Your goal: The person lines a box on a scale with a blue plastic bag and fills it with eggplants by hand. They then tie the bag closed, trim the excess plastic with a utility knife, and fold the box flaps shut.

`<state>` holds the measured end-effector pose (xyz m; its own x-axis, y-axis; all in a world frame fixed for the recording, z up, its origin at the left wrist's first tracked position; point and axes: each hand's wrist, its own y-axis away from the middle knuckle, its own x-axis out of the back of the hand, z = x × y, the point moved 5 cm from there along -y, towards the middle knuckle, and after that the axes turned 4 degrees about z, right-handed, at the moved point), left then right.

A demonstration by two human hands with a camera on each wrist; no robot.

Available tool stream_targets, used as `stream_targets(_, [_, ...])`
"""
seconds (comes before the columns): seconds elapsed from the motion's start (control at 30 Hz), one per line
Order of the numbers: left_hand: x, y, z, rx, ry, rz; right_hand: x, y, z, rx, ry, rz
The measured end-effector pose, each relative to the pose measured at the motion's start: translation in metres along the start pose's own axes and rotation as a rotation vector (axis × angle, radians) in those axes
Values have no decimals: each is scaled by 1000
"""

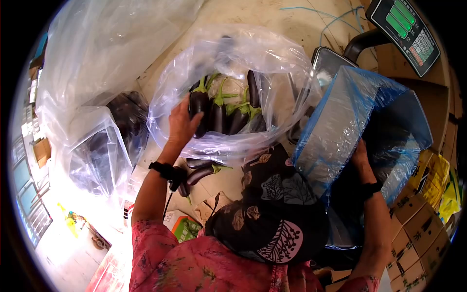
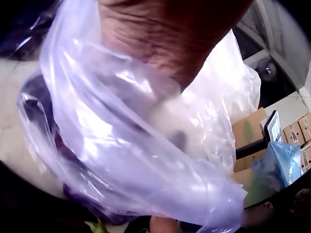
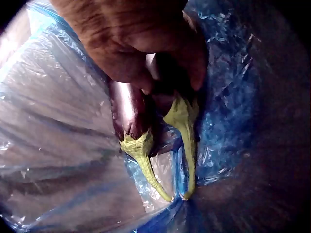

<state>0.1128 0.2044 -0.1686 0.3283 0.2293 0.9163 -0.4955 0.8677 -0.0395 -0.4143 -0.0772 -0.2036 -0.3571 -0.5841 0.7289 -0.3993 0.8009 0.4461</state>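
Note:
In the head view, my left hand [image 1: 181, 124] reaches into a clear plastic bag [image 1: 272, 46] and grips a dark purple eggplant [image 1: 199, 104], thumb across its side. Several more eggplants [image 1: 219, 117] with green stems lie beside it in that bag. The left wrist view has the plastic in front of the fingers, hiding them. My right hand [image 1: 360, 155] is down inside a blue plastic bag [image 1: 321, 131]. There the right wrist view has its thumb and fingers curled round one eggplant [image 3: 182, 114], stem pointing down in view. A second eggplant [image 3: 129, 107] lies alongside it.
A digital scale display [image 1: 406, 29] stands at the back right, above the scale's platform [image 1: 331, 61]. Loose eggplants [image 1: 202, 173] lie on the floor before the clear bag. Another clear bag with dark contents [image 1: 129, 114] is at left. Cardboard boxes [image 1: 418, 233] sit at right.

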Motion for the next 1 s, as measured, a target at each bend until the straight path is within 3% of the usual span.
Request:
stream_targets(0.03, [-2,0,13,-35,-66,50,1,2,-3,14,-6,-4])
stream_targets(0.17, [-21,-19,-5,157,-7,-184,-1,-1,-4,42,9,-3])
stream_targets(0.23, [-30,-37,-31,270,10,-230,-11,-6,15,-82,-120,-11])
stream_targets(0.27, [-34,-45,-42,280,68,-247,-15,-8,27,-142,-183,-12])
stream_targets(0.37, [-44,-73,-61,545,518,-525,-10,-7,8,-97,126,-62])
stream_targets(0.4, [-30,-93,-53,371,177,-370,-10,-6,5,-75,174,-56])
stream_targets(0.47, [-32,-134,-65,217,70,-148,-10,-5,2,-20,143,-12])
stream_targets(0.5, [-8,-157,-26,331,541,-328,-10,-6,2,-5,145,-6])
stream_targets(0.53, [12,-175,2,378,603,-206,-10,-8,8,-18,181,-33])
stream_targets(0.57, [29,-193,26,287,658,-194,-10,-9,10,-30,216,-61])
stream_targets(0.63, [32,-227,24,179,627,-122,-10,-8,6,70,178,16])
stream_targets(0.73, [59,-246,53,38,566,-9,-10,-5,-1,9,75,-1])
stream_targets(0.87, [50,-219,40,231,759,95,-5,2,-12,-85,44,-27])
stream_targets(0.93, [31,-195,7,340,679,-95,-20,-4,24,-29,133,8])
stream_targets(0.97, [18,-177,-4,418,710,-100,-23,-5,29,-17,145,16])
stream_targets(1.0, [8,-162,-21,310,521,-120,-26,-7,34,-5,157,24])
